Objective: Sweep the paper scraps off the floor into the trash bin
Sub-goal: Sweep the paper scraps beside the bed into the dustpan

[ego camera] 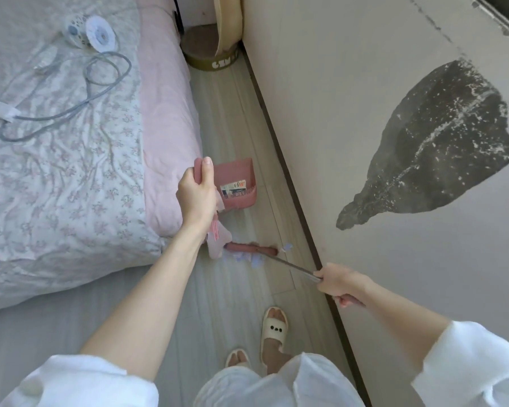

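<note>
The left hand (196,195) grips the dustpan (238,183) handle; the right hand (337,284) grips the broom (252,248) handle. The scraps (247,258) lie at the broom head, just near of the dustpan, so the sweep should go far.

A home bedroom: a bed with a floral grey quilt (56,177) and pink blanket edge (168,113) stands beside a pale wood-plank floor (232,289) and worn cream wall (350,98)

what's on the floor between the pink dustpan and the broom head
In the head view, mostly bare floor separates the dustpan from the broom head; the paper scraps lie at the broom head itself.
</note>
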{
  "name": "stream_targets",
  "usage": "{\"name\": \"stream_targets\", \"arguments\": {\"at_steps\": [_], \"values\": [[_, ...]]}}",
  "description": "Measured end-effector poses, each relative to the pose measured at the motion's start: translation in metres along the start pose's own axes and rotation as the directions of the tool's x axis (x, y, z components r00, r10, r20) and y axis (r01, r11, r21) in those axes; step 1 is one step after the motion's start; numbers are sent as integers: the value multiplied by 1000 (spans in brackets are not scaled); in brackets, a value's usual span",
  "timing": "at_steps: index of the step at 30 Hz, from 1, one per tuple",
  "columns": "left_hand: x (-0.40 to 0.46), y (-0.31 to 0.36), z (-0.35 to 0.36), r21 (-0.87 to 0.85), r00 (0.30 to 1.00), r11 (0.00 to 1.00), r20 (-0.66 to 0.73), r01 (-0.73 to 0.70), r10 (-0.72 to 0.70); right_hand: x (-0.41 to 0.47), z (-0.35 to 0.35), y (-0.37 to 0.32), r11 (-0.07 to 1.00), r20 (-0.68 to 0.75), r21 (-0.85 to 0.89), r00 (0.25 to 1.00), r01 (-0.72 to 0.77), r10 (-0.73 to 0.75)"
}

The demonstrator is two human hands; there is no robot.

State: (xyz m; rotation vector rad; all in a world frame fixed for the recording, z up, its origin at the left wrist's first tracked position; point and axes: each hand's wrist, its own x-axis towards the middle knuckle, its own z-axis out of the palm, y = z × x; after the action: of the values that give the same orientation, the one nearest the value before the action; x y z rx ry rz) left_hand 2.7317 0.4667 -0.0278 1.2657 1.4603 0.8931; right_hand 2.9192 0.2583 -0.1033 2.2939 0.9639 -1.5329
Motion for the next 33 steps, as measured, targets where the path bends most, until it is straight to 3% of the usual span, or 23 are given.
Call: {"name": "stream_targets", "arguments": {"at_steps": [11,16,20,26,33], "values": [[-70,-31,-40,68,988,998,156,-5,-5,-22,52,40,967,-162,230,976,-106,146],[-95,-50,-63,84,976,996,213,26,-44,1,78,42,904,-86,367,959,-221,269],[-110,-65,-86,144,969,989,236,36,-69,-3,106,38,891,-11,388,966,-235,260],[-128,-93,-129,243,950,969,296,30,-103,-19,125,13,912,-49,378,981,-158,190],[-139,-128,-177,369,956,929,269,14,-121,-45,155,-30,958,5,264,993,-115,118]]}}
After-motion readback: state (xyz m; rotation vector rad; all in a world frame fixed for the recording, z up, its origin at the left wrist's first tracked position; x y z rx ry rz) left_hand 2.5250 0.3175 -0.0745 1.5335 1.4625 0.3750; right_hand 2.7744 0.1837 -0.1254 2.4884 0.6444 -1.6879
